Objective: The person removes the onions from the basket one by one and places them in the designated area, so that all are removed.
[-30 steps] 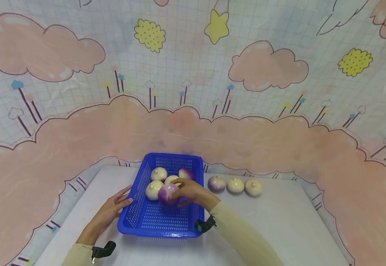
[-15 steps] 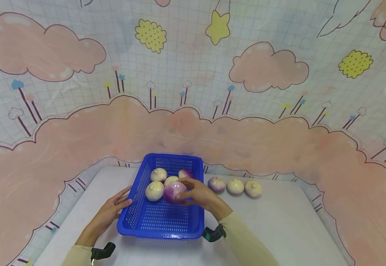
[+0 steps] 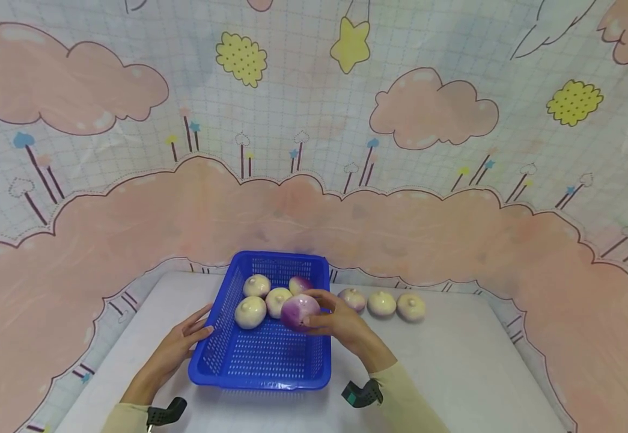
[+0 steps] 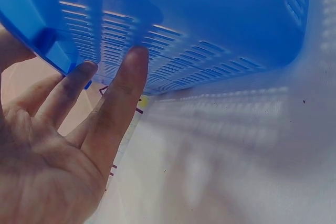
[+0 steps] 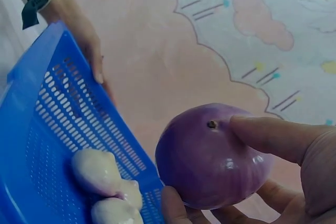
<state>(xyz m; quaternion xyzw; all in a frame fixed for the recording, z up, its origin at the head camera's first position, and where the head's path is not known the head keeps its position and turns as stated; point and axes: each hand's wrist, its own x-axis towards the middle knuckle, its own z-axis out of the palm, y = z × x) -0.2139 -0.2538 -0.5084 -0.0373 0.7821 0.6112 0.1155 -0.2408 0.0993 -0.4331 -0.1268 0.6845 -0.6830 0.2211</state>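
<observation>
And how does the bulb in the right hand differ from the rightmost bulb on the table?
The held bulb is largely purple, while the rightmost bulb looks cream. The right hand grips the held bulb; the rightmost bulb rests untouched on the table, its nub showing. Both are rounded and smooth-looking.

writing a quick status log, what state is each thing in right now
Basket, open-topped, partly filled
Onions inside, four visible, grouped toward the far end
Held onion, purple and pale, held up
Onions outside, three, in a row beside the basket
Right hand, fingers gripping the held onion
Left hand, touching the basket's side
</observation>
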